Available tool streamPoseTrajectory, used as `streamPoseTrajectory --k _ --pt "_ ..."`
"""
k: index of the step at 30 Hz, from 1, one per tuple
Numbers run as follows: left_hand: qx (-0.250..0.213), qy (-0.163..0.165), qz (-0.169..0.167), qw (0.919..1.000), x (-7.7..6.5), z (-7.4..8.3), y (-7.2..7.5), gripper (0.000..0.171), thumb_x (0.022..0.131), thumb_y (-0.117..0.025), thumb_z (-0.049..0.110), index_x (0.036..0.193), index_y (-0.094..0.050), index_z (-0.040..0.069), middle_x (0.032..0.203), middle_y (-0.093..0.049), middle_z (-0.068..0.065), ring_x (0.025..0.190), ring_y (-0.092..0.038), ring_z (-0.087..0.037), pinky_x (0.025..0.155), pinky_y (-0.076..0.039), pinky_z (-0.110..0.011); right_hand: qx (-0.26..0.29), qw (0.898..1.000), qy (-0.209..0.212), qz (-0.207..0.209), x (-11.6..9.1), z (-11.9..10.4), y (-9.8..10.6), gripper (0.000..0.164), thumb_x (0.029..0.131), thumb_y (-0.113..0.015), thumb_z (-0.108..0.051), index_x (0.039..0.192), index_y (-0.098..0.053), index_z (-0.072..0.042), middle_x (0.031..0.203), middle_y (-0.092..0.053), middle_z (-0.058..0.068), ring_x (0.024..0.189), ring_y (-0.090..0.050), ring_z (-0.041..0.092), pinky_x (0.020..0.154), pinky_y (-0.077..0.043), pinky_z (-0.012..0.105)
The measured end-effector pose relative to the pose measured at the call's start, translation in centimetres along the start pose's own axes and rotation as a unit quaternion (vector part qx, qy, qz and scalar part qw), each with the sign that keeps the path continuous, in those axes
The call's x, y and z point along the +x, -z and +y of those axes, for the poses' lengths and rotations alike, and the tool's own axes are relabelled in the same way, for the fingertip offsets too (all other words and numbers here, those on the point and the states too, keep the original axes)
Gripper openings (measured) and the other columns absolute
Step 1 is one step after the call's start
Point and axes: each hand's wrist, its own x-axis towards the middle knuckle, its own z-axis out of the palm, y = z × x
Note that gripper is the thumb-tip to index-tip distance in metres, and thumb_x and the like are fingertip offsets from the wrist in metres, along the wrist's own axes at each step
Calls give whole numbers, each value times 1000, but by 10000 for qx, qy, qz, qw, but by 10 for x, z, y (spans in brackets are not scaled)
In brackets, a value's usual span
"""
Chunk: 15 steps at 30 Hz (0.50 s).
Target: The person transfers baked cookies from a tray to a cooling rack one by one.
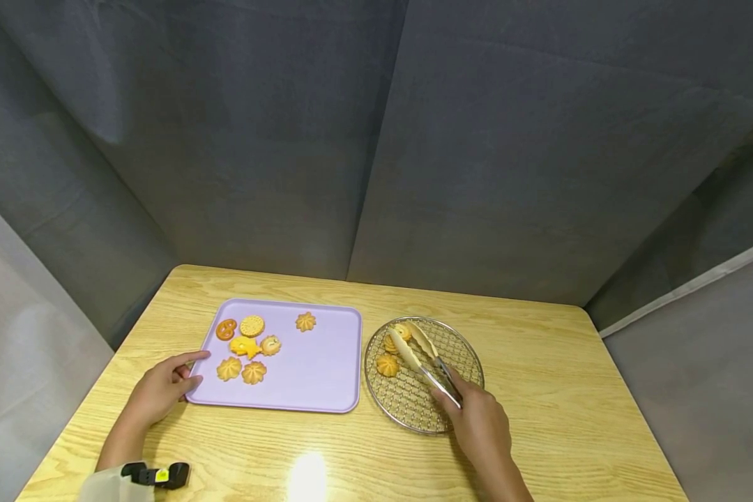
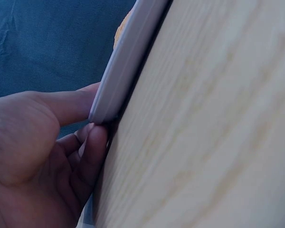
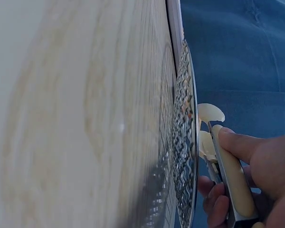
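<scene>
Lilac rectangular tray (image 1: pixel 314 366) pinched by left hand (image 1: pixel 158 389); right hand (image 1: pixel 483 420) grips metal tongs (image 1: pixel 408 354), perhaps silicone-tipped

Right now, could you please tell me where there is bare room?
The right half of the tray is bare around its lone cookie, as is the table right of the rack. Six cookies crowd the tray's left half.

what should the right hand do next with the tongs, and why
Probably squeeze the tongs gently: the right hand holds them with their ends apart, right at the cookies on the round wire rack, and the purple tray, its edge pinched by the left hand, has bare room should one be moved there.
</scene>
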Motion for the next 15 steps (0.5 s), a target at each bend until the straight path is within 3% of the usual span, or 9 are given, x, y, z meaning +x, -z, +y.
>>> streamPoseTrajectory --k 7,11,15 --pt "47 -92 46 9999 0 0 0 45 97 -68 7 142 -61 5 93 -49 -8 68 -49 -14 56 -45 -26 -47 10000 21 37 0 7 4 58 96 -72 -41 143 -62 -10 122 -70 24 103 -70 48 69 -57 56" --pt "52 -113 44 9999 -1 0 0 45 98 -69 7 142 -61 5 93 -50 -8 67 -49 -14 56 -44 -27 -48 10000 22 43 0 9 7 57 96 -73 -39 142 -62 -7 118 -71 26 85 -73 41 53 -52 42" --pt "49 -112 42 9999 0 0 0 45 98 -69 8 142 -60 4 93 -50 -8 68 -49 -14 56 -44 -27 -50 10000 -54 -41 1 11 8 58 96 -73 -38 143 -61 -6 118 -71 27 80 -72 35 49 -45 34"
